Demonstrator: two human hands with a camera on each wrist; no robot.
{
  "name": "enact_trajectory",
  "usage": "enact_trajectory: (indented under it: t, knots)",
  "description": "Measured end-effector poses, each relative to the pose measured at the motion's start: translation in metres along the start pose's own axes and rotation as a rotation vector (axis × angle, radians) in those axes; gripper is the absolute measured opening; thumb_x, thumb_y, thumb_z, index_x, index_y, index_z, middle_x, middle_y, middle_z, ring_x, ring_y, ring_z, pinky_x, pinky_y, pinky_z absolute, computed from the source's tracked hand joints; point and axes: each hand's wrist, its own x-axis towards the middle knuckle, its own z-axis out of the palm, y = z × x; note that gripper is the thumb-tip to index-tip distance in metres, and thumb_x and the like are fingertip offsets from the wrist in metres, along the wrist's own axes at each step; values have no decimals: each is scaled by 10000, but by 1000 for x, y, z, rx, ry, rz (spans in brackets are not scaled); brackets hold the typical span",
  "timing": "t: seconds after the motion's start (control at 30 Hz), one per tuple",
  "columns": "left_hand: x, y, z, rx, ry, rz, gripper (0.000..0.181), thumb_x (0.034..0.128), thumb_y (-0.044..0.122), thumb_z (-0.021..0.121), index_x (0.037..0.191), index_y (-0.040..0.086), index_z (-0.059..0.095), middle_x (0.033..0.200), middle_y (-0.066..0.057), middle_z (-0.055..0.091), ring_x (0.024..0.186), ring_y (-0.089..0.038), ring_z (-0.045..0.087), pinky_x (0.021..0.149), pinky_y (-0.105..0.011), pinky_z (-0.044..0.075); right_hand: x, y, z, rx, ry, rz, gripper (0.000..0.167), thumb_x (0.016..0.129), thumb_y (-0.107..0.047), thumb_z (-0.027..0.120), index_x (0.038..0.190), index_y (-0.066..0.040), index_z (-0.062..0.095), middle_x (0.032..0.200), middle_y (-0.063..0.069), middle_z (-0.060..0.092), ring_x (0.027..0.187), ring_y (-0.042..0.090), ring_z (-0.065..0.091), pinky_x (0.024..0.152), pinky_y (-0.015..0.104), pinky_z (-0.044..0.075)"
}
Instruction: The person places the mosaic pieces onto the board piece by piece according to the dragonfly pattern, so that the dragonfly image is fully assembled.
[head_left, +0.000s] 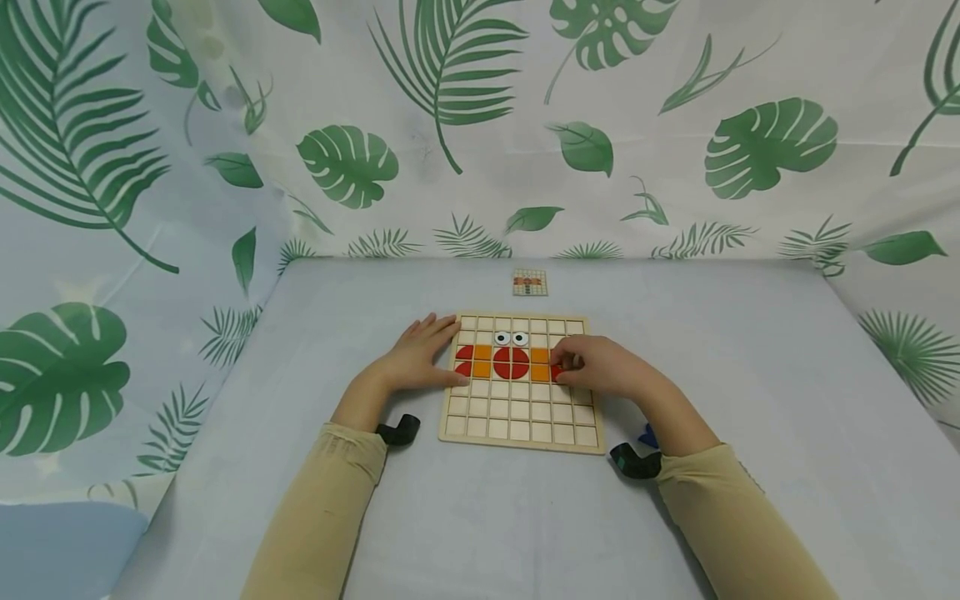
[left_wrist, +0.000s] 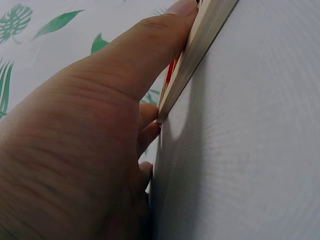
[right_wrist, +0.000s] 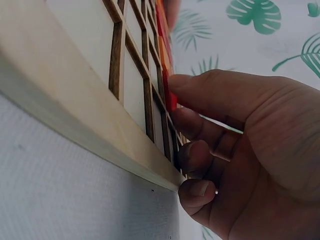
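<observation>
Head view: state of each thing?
Grid board: flat, partly filled
Left hand: fingers extended, touching board's left edge
Right hand: curled, holding red piece
Red circle: complete
Eye pieces: seated side by side
Orange pieces: seated beside circle
Left red pieces: seated
Card: flat behind board

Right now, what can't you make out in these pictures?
- Small card: head view, fine pattern too small.
- Red piece: head view, outline partly covered by the right hand.
- Blue object: head view, full shape hidden by the right arm.
- Board: left wrist view, cut off by the picture's top edge.
</observation>
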Motion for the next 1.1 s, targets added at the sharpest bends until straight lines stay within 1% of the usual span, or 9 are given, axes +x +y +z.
enact_trajectory:
  t: [0.3, 0.43, 0.57, 0.63, 0.83, 1.03, 1.1]
  knots:
    - [0, 1, -1, 9, -8, -10, 1036, 784, 692, 648, 1558, 166, 204, 1613, 22, 151, 1480, -241, 2, 1175, -383, -36, 2, 0, 1, 2, 8, 18, 174, 893, -183, 719, 1054, -157, 658, 881, -18, 611, 803, 192, 531, 679, 339, 466]
    - [0, 0, -1, 12, -8, 1, 1037, 787, 691, 645, 1559, 166, 196, 1614, 23, 142, 1479, -248, -2, 1175, -385, -37, 1, 0, 1, 1, 17, 31, 166, 897, -193, 716, 1051, -169, 657, 885, -27, 618, 808, 188, 534, 689, 340, 459]
    - [1, -1, 0, 10, -2, 16, 1040, 787, 704, 634, 1560, 167, 191, 1615, 23, 137, 1479, -256, -4, 1176, -393, -34, -3, 1, -4, 6, 21, 48, 121, 923, -212, 679, 1040, -193, 655, 921, -42, 641, 827, 189, 546, 716, 345, 457]
    - [1, -1, 0, 8, -2, 12, 1043, 783, 713, 630, 1559, 171, 193, 1614, 29, 137, 1479, -253, -4, 1175, -388, -35, -6, 3, -9, 6, 25, 51, 105, 939, -226, 654, 1039, -195, 657, 948, -39, 646, 844, 196, 546, 719, 348, 457]
    - [1, 2, -1, -2, -8, 11, 1031, 791, 704, 629, 1558, 161, 202, 1613, 16, 147, 1479, -263, 1, 1177, -398, -30, -22, 12, -28, 9, 53, 84, 145, 955, -288, 629, 1059, -190, 653, 965, -2, 630, 840, 219, 536, 674, 350, 462]
    - [0, 1, -1, 3, -7, 5, 1031, 791, 698, 635, 1558, 162, 202, 1613, 11, 149, 1478, -262, -2, 1176, -398, -30, -47, 26, -43, -27, 43, 58, 202, 954, -313, 632, 1094, -170, 659, 945, -19, 630, 839, 203, 540, 695, 342, 460]
    - [0, 0, 0, 5, -7, 4, 1032, 792, 693, 639, 1558, 160, 200, 1613, 9, 149, 1478, -261, -2, 1176, -397, -31, -57, 31, -47, -35, 39, 62, 203, 955, -321, 632, 1093, -175, 661, 945, -25, 631, 844, 197, 540, 701, 338, 464]
